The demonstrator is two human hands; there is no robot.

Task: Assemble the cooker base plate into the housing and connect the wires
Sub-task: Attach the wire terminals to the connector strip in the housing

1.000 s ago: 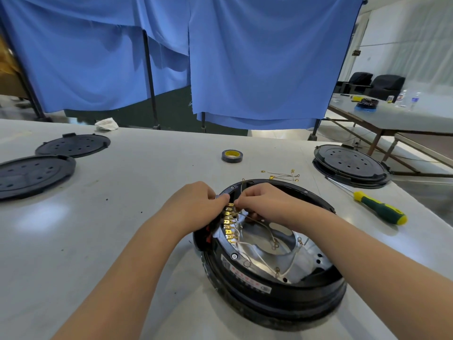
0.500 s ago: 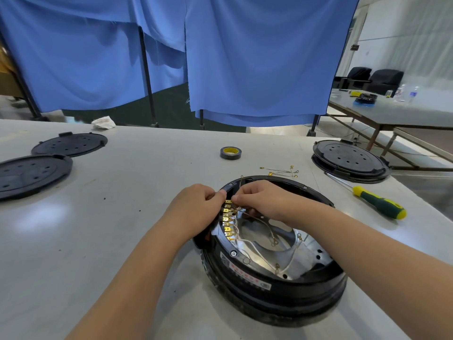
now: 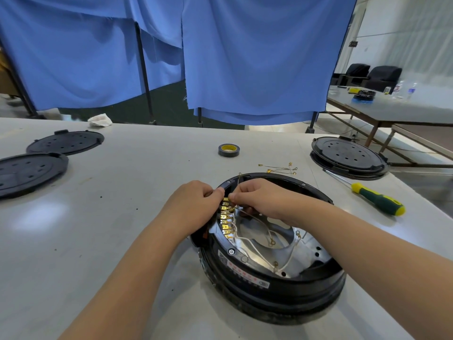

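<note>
Housing [image 3: 274, 288], near-centre counter [image 3: 122, 217], base plate [image 3: 301, 256] seated inside; left hand [image 3: 193, 207] curled on its far-left rim; right hand [image 3: 259, 200] pinching a wire [image 3: 239, 179] at the terminal strip [image 3: 225, 218]. Step: connecting wires. Next, likely: push connector onto tab

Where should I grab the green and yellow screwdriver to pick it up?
Grip the screwdriver round its thick green handle, coming down from above. It lies flat on the table, its thin metal shaft pointing away, and nothing lies right beside the handle, so fingers can close round it.
</note>
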